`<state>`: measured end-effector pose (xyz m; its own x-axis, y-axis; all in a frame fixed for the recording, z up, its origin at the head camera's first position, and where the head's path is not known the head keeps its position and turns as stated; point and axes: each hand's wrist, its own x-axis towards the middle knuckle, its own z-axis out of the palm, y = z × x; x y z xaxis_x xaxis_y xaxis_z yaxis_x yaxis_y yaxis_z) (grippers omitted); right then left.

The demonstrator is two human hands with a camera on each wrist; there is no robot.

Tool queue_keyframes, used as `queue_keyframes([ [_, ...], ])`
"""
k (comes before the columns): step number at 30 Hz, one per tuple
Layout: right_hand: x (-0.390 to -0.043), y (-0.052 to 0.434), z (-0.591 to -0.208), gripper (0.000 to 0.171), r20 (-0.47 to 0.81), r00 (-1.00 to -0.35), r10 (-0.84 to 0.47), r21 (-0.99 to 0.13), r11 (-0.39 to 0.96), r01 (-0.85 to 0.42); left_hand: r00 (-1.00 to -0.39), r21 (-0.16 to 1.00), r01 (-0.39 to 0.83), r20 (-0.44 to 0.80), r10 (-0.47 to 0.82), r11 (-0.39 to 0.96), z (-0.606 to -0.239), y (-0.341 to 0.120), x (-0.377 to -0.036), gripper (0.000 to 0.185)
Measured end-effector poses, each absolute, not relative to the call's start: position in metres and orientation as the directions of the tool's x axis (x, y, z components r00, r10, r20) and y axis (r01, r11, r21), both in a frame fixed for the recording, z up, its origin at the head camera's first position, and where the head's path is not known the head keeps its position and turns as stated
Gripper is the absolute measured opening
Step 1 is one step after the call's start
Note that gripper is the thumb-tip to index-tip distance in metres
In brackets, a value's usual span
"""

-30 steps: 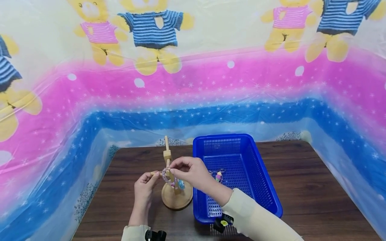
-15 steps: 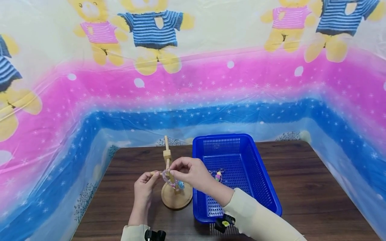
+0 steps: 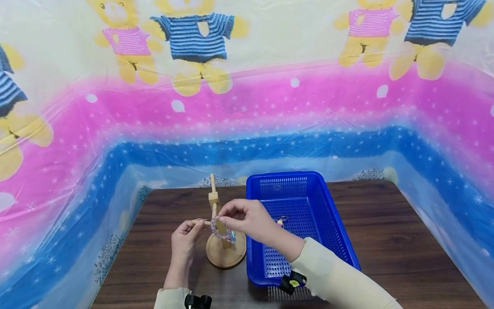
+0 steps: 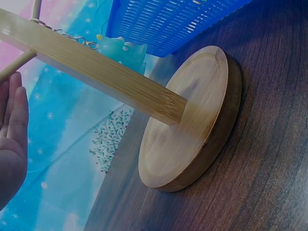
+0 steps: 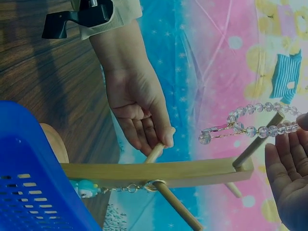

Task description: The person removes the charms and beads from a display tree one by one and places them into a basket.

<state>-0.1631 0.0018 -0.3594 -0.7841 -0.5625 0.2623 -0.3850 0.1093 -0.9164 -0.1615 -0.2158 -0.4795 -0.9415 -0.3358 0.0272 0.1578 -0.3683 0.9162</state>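
Observation:
A wooden peg stand (image 4: 110, 77) rises from a round base. Its left peg (image 5: 155, 153) is pinched between thumb and fingers of my left hand (image 3: 183, 242). My right hand (image 3: 251, 221) pinches a bracelet of clear beads (image 5: 273, 131) by one side of its loop. In the right wrist view the loop overlaps an upper peg (image 5: 257, 144) of the stand. From another peg (image 5: 180, 207) a keychain with a light-blue figure (image 4: 122, 54) hangs on its metal ring and chain, beside the post.
A blue plastic basket (image 3: 339, 223) stands right of the stand, under my right forearm. Inside it lies a small keychain (image 3: 280, 222) with a ring, partly hidden. Behind the brown wooden table (image 3: 405, 240) hangs a sheet printed with bears.
My right hand has shifted slightly right and up with the beaded bracelet, whose loop has swung right over the post. My left hand has stayed on the peg.

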Motion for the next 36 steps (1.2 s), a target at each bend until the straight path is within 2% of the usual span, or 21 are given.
queue_keyframes([
  [17, -0.168, 0.03, -0.36, 0.013, 0.249, -0.779, -0.576, -0.885, 0.192, -0.425, -0.945, 0.919, 0.144, 0.017, -0.328, -0.366, -0.478, -0.216, -0.161, 0.037],
  [24, -0.185, 0.044, -0.367, 0.012, 0.218, -0.816, -0.535, -0.861, 0.288, -0.419, -0.945, 0.912, 0.151, 0.021, -0.325, -0.381, -0.478, -0.216, -0.16, 0.036],
  [36, -0.236, 0.071, -0.396, 0.014, 0.129, -0.895, -0.428, -0.807, 0.479, -0.345, -0.945, 0.923, 0.137, 0.013, -0.325, -0.36, -0.482, -0.219, -0.163, 0.036],
])
